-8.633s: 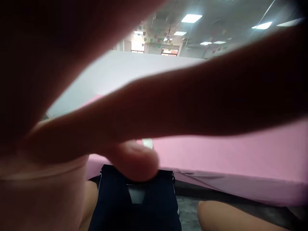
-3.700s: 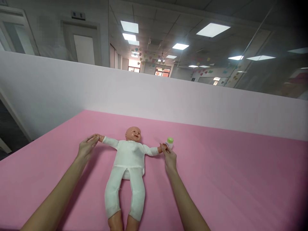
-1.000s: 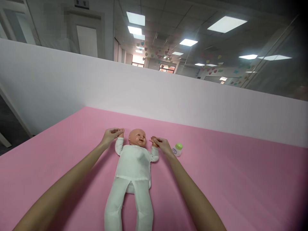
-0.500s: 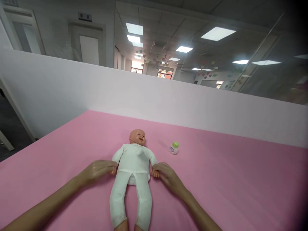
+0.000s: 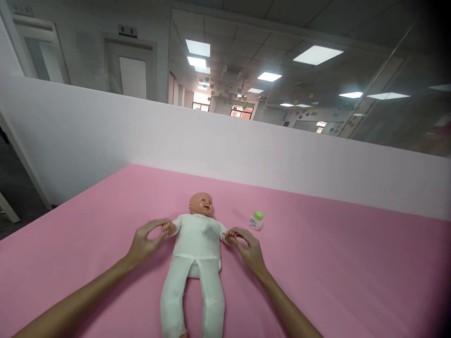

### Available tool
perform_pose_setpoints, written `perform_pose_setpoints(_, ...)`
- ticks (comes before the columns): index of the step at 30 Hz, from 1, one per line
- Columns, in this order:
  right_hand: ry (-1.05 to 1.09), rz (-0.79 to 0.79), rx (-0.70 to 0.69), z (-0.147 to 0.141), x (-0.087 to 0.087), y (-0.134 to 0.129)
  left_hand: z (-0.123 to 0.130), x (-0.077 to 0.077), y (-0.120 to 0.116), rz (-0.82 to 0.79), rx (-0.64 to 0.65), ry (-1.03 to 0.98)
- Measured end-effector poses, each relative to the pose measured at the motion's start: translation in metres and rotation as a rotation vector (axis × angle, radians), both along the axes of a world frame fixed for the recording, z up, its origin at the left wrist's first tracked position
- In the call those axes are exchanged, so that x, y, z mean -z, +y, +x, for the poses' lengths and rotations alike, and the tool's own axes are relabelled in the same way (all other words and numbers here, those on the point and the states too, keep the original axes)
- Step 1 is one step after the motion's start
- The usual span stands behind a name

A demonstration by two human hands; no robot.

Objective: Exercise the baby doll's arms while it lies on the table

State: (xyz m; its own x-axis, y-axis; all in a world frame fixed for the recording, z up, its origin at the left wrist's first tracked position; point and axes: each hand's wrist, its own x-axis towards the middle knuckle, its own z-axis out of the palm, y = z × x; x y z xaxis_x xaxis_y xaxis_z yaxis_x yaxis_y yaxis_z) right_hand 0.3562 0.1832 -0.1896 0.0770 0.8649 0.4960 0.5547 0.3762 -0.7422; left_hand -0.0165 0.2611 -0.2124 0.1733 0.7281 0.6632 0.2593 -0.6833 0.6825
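Pink covering spreads over the whole table [image 5: 334, 263], which runs back to a low white partition wall [image 5: 246, 155]; above that wall, glass panes show a corridor with square ceiling lights and small coloured hearts hung from the ceiling. At far left stand two pale doors.

On the pink surface a baby doll [image 5: 199, 253] lies on its back, head toward the partition and legs toward the person, dressed in a white one-piece suit. Its arms are drawn out a little to each side.

Left hand [image 5: 146, 239] sits just beside the doll's shoulder on the viewer's left, thumb and fingers pinched around the doll's small bare hand; the forearm stretches back toward the lower left corner. Right hand [image 5: 246, 244] mirrors it on the other side, fingertips closed in a pinch on the doll's other hand, knuckles up, forearm running toward the bottom edge. Both hands rest low, close to or on the pink covering, with the doll's torso between them.

Just beyond the right hand, apart from it and from the doll, a small white bottle with a green cap [image 5: 256, 220] stands on the table. The doll's feet are cut off by the lower edge of the view.
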Motion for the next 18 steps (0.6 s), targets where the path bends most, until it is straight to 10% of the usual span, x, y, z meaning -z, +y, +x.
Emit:
perform_pose_setpoints(7,0.449,-0.149,0.103,-0.002,-0.023,0.107,0.065,-0.036,0.094,-0.5,-0.03,-0.475)
perform_pose_setpoints(18,0.483,-0.448,0.29,-0.001,0.032,0.166,0.075,0.024,0.17,-0.849,-0.167,-0.139)
